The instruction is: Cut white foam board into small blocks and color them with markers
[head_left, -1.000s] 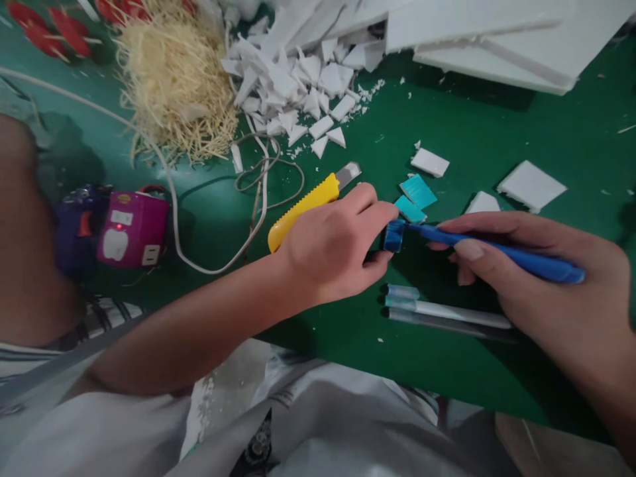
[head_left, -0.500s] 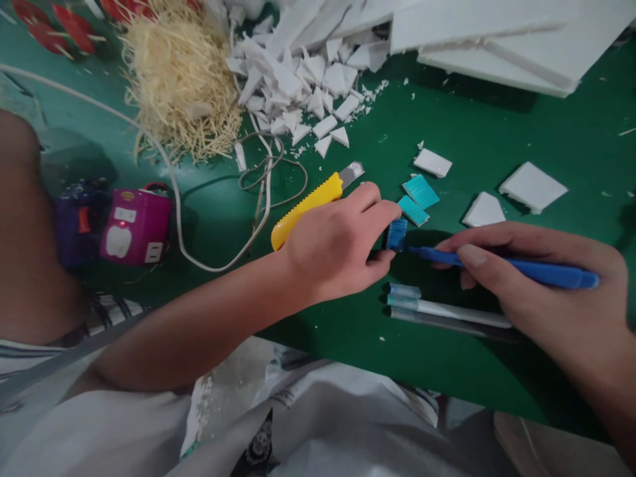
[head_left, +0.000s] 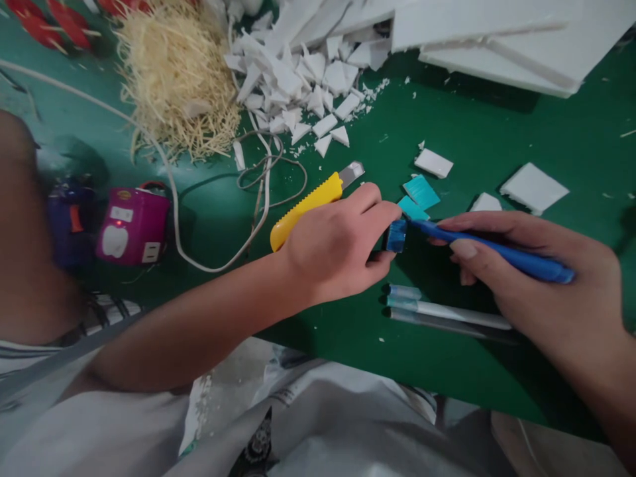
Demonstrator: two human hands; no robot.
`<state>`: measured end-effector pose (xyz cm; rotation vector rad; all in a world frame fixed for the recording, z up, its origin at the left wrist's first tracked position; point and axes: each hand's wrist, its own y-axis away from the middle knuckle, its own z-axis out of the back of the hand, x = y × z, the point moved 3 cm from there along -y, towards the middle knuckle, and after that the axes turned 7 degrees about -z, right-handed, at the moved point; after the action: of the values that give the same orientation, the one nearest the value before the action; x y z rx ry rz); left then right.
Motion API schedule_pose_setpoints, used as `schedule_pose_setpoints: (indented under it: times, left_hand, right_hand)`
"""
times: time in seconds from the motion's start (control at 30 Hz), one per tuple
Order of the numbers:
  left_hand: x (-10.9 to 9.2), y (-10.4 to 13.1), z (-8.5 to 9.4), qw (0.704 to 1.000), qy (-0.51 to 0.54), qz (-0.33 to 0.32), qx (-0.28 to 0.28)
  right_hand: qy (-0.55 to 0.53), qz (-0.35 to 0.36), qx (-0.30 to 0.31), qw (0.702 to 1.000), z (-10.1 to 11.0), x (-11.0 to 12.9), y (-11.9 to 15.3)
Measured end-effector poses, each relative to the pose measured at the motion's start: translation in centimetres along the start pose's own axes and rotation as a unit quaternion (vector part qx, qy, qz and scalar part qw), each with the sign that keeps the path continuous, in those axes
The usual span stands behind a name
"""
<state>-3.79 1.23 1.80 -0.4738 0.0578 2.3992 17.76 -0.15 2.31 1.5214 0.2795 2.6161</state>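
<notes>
Between the thumb and fingers of my left hand (head_left: 342,238) is a small foam piece (head_left: 396,236) with a blue-coloured face. My right hand (head_left: 536,265) grips a blue marker (head_left: 511,256), its tip at the upper right edge of that piece. Two turquoise-coloured foam pieces (head_left: 421,192) lie just beyond my fingertips. Beside my left hand rests a yellow box cutter (head_left: 308,209) with its blade out. Nearer my body are a white marker with a turquoise cap (head_left: 457,313), a dark slim pen (head_left: 447,326) and a loose blue pen cap (head_left: 403,290).
White foam scraps (head_left: 298,79) are heaped at the back beside a pile of thin wooden sticks (head_left: 179,86). Large foam sheets (head_left: 497,40) lie back right. A white cable (head_left: 171,179) curves past a magenta power strip (head_left: 134,225). Another person's arm (head_left: 34,252) is at far left.
My right hand and the blue marker have shifted slightly left and up, bringing the tip to the foam piece's upper edge. My left hand stays in place.
</notes>
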Motion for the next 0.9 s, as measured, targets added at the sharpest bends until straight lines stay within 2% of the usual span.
schedule_pose_setpoints:
  times: [0.17, 0.4, 0.57, 0.8, 0.9]
  left_hand:
    - [-0.01, 0.06, -0.02, 1.000, 0.005, -0.003, -0.006]
    - [0.00, 0.03, -0.04, 1.000, 0.003, -0.005, -0.009]
    - [0.01, 0.08, -0.10, 1.000, -0.001, -0.008, -0.001]
    - [-0.01, 0.05, 0.03, 1.000, -0.002, -0.008, 0.004]
    - [0.00, 0.01, -0.04, 1.000, -0.002, -0.007, 0.007]
  right_hand:
    - [0.022, 0.006, 0.003, 1.000, 0.14, 0.36, -0.09]
    - [-0.001, 0.003, -0.030, 1.000, 0.07, 0.16, 0.05]
    - [-0.012, -0.003, -0.006, 1.000, 0.04, 0.18, 0.00]
    - [0.006, 0.002, -0.019, 1.000, 0.30, 0.09, 0.12]
    - [0.013, 0.016, -0.003, 1.000, 0.23, 0.22, -0.01]
